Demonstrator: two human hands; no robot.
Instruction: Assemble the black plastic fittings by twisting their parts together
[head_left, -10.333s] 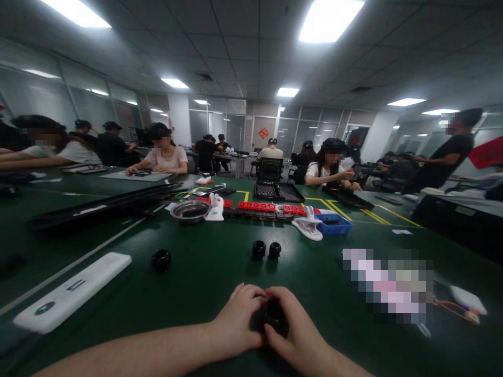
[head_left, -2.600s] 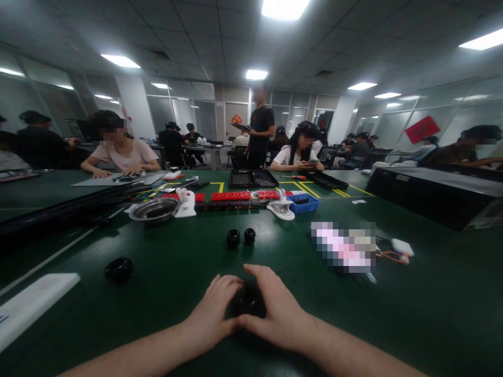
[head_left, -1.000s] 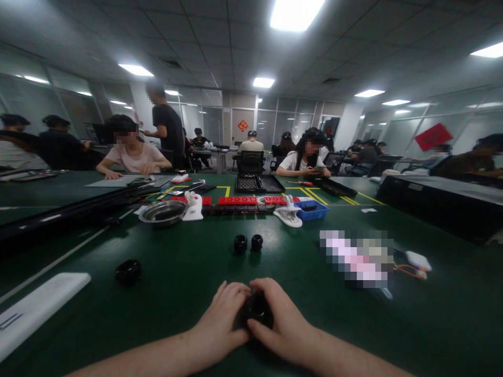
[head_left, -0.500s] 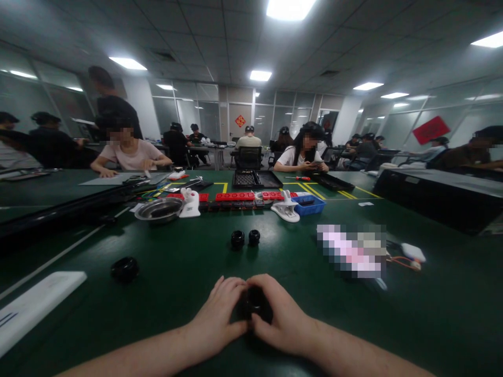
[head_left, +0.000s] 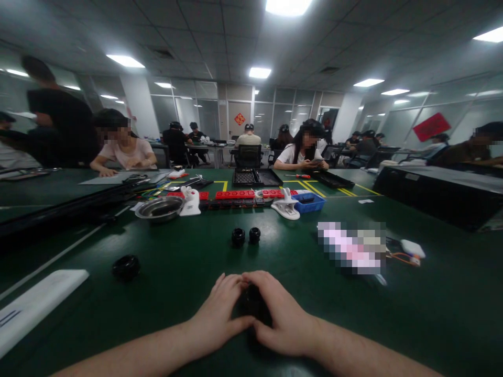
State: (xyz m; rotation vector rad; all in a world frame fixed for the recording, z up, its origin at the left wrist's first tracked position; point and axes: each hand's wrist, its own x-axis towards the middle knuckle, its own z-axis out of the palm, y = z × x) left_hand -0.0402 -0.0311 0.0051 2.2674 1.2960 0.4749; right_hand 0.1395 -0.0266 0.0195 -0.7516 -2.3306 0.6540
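Note:
At the near middle of the green table, my left hand (head_left: 220, 305) and my right hand (head_left: 278, 315) curl round a dark, round black object (head_left: 256, 302). Most of it is covered by my fingers and shadow, so its kind cannot be made out. The fingertips of the two hands meet over its far side, and the thumbs come together at the near side. Beyond my hands stand a glossy black ring-shaped piece (head_left: 238, 237) and a smaller black one (head_left: 254, 235), side by side. A wider black ring-shaped piece (head_left: 126, 267) lies off to the left.
A metal bowl (head_left: 160, 209), a white clip stand (head_left: 286, 204) and a blue tray (head_left: 310, 202) line the table's middle. A white slab (head_left: 43, 306) lies near left, a large black case (head_left: 436, 199) at right. People sit opposite.
My right thumb has shifted and now meets the left thumb at the object's near side. Both hands otherwise stay in place. In the background, a standing person has moved left.

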